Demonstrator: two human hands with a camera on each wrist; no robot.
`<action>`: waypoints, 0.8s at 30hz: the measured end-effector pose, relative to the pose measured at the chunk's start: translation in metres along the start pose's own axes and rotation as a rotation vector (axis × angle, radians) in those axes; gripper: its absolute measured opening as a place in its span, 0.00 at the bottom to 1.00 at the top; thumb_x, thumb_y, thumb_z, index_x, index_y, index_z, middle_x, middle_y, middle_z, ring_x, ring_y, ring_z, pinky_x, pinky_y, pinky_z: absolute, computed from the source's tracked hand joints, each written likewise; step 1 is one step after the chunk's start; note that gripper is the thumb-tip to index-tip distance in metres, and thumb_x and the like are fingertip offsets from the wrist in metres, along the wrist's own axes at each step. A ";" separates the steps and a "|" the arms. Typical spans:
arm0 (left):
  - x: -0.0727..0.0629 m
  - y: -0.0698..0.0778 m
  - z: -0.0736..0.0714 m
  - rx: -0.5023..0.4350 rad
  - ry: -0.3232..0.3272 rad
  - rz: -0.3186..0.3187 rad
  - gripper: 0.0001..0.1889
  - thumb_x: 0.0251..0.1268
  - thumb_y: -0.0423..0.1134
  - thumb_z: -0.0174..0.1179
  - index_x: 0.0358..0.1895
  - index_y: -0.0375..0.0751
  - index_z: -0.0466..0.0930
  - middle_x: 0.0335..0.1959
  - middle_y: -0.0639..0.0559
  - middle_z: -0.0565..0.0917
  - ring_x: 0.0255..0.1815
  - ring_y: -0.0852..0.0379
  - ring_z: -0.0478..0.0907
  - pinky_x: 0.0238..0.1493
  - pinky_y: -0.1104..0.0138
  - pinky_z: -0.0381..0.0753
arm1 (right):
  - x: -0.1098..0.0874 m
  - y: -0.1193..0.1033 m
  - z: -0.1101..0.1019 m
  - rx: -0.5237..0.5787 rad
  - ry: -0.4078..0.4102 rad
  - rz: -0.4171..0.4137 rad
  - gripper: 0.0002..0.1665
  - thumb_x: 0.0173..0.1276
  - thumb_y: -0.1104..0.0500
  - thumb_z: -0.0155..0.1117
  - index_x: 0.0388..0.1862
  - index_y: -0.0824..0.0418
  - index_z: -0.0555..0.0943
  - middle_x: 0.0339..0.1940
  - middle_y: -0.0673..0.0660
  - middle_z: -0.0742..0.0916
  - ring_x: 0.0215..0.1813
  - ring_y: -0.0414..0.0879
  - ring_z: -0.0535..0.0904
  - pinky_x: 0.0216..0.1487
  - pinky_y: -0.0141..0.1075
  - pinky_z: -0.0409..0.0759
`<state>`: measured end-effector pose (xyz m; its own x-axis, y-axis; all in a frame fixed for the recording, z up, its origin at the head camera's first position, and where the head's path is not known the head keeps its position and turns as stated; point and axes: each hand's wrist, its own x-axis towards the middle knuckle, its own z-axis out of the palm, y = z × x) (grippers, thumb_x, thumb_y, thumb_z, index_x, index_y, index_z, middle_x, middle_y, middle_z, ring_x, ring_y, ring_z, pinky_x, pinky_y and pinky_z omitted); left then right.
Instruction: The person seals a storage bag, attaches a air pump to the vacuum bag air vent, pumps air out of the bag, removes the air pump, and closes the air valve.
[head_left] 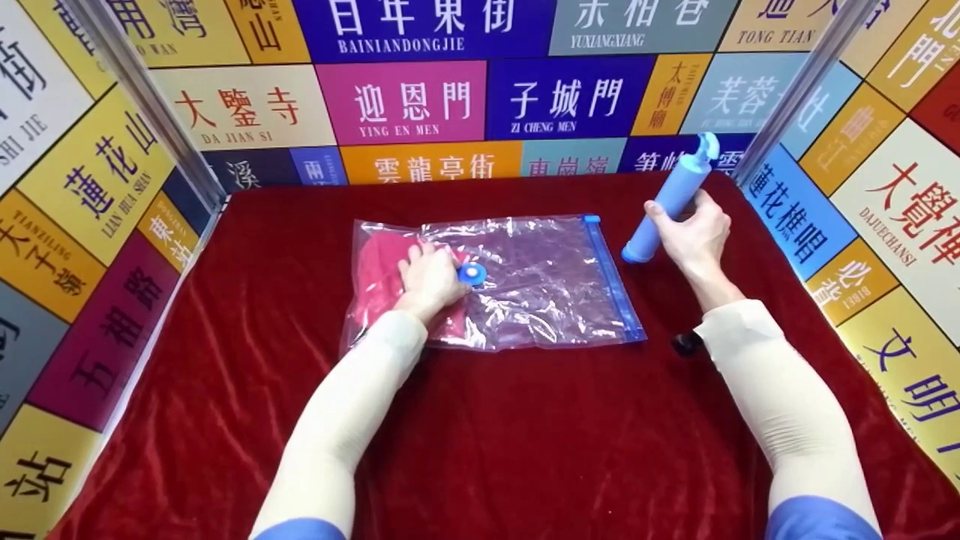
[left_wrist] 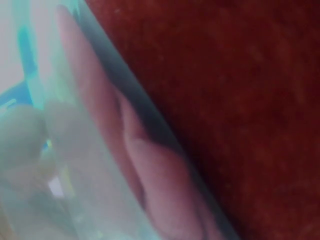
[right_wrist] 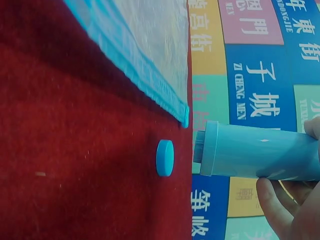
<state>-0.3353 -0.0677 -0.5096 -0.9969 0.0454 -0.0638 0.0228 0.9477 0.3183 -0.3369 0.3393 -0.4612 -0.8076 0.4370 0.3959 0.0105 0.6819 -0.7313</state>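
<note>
A clear vacuum storage bag [head_left: 547,300] lies flat, with a blue zip along its right edge and a round blue valve [head_left: 472,274] near its middle. Folded pink cloth [head_left: 382,262] fills the bag's left part. My left hand [head_left: 431,277] rests on the bag over the cloth, fingers spread, just left of the valve. At the right, my right hand [head_left: 697,229] grips a light blue hand pump [head_left: 675,191] around its barrel, tilted with its hooked handle end up. In the right wrist view, a small blue cap [right_wrist: 165,158] sits on the cloth near the zip's end.
Dark red velvet [head_left: 525,435] covers the table. Panels of coloured name signs [head_left: 409,101] stand behind and at both sides, with metal posts [head_left: 795,82] at the back corners. A small black object [head_left: 686,344] shows beside the right sleeve.
</note>
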 end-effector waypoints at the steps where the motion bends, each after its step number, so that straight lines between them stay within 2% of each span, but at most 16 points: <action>1: 0.000 0.000 0.000 0.003 -0.001 0.000 0.28 0.61 0.53 0.82 0.65 0.56 0.91 0.76 0.39 0.78 0.79 0.37 0.69 0.85 0.37 0.68 | -0.001 -0.001 0.001 0.004 -0.001 -0.005 0.36 0.67 0.34 0.80 0.57 0.62 0.88 0.50 0.67 0.95 0.45 0.49 0.86 0.43 0.32 0.75; 7: 0.001 0.000 0.002 0.008 0.006 0.003 0.29 0.61 0.55 0.83 0.66 0.55 0.91 0.77 0.38 0.78 0.78 0.37 0.70 0.84 0.37 0.69 | -0.006 -0.009 0.006 0.023 -0.010 -0.043 0.34 0.67 0.36 0.81 0.55 0.62 0.89 0.48 0.67 0.95 0.39 0.37 0.82 0.41 0.29 0.74; 13: 0.000 0.001 0.002 -0.002 0.006 0.009 0.28 0.62 0.54 0.82 0.66 0.55 0.91 0.76 0.38 0.78 0.78 0.36 0.70 0.85 0.36 0.68 | -0.010 -0.015 0.009 0.051 -0.030 -0.060 0.34 0.66 0.36 0.82 0.54 0.62 0.89 0.46 0.68 0.95 0.35 0.29 0.79 0.37 0.24 0.74; 19: 0.000 0.001 0.001 -0.002 0.005 0.005 0.28 0.63 0.55 0.82 0.66 0.56 0.91 0.80 0.37 0.76 0.82 0.36 0.68 0.87 0.34 0.65 | -0.012 -0.020 0.013 0.072 -0.053 -0.078 0.34 0.67 0.36 0.82 0.55 0.62 0.88 0.46 0.68 0.95 0.34 0.28 0.80 0.37 0.22 0.75; 24: -0.001 0.001 0.001 -0.013 0.006 0.003 0.27 0.62 0.53 0.82 0.65 0.55 0.91 0.79 0.37 0.76 0.81 0.36 0.68 0.87 0.34 0.65 | -0.016 -0.027 0.018 0.085 -0.092 -0.080 0.33 0.67 0.37 0.81 0.55 0.61 0.88 0.46 0.67 0.95 0.36 0.32 0.82 0.37 0.23 0.76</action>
<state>-0.3344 -0.0667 -0.5098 -0.9973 0.0465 -0.0571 0.0250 0.9434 0.3306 -0.3348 0.3035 -0.4575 -0.8546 0.3250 0.4051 -0.1030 0.6583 -0.7457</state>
